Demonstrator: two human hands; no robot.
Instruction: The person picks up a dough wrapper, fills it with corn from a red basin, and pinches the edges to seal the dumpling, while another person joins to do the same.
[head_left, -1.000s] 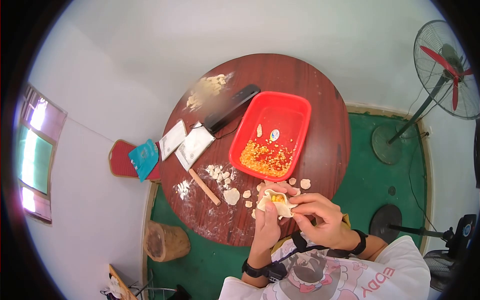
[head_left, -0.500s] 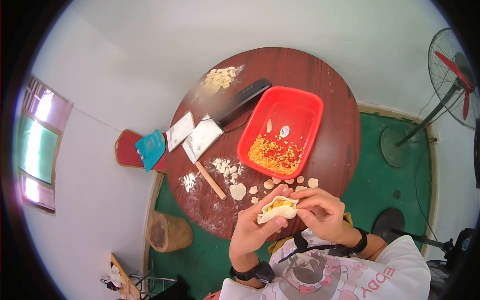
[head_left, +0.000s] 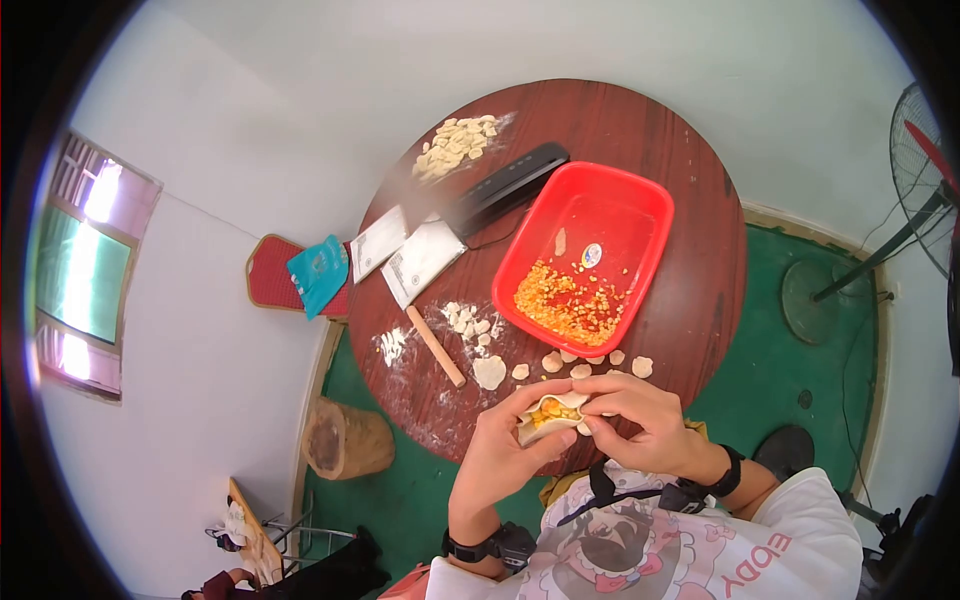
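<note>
One dumpling (head_left: 549,414) held between both hands: left hand (head_left: 500,450) cups it, right hand (head_left: 640,425) pinches its edge. One red tub (head_left: 640,210), one rolling pin (head_left: 436,346) on tabletop (head_left: 690,310).

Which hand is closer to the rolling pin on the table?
Left. The left hand sits just below and right of the rolling pin; the right hand is farther right, beyond the dumpling both hands hold.

One red tub (head_left: 640,205), one rolling pin (head_left: 436,346), two white packets (head_left: 400,255), one black device (head_left: 508,188), one filled dumpling wrapper (head_left: 548,415), two hands (head_left: 500,455), one round table (head_left: 700,300).
</note>
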